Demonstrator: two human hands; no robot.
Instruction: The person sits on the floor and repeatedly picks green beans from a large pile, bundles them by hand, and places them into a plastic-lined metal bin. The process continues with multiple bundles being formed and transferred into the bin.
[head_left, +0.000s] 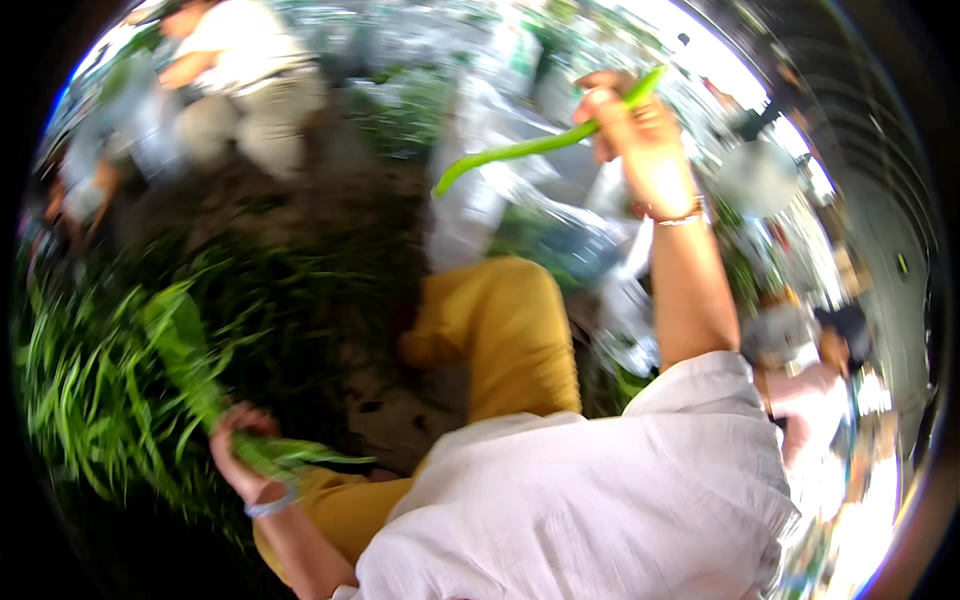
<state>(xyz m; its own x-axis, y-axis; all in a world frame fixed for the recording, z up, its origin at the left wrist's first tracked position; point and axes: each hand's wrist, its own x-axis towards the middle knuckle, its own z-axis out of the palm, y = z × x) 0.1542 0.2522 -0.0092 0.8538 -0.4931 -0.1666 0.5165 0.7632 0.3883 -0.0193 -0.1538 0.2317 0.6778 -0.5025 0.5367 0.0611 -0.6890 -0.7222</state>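
Note:
My right hand is raised at the upper right, pinching a long curved green stalk. The stalk slants down to the left, its tip hanging over clear plastic bags. At the lower left, my left hand is closed around a bunch of leafy green vegetables. Leaves stick out of both ends of that fist. Right beside it lies a big heap of long-leaved greens. Motion blur hides the finer details of the leaves.
Clear plastic bags holding greens stand beyond my bent knee in yellow trousers. A person in a white top is at the upper left. Another person wearing a dark cap is at the right. Loose greens cover the dark ground.

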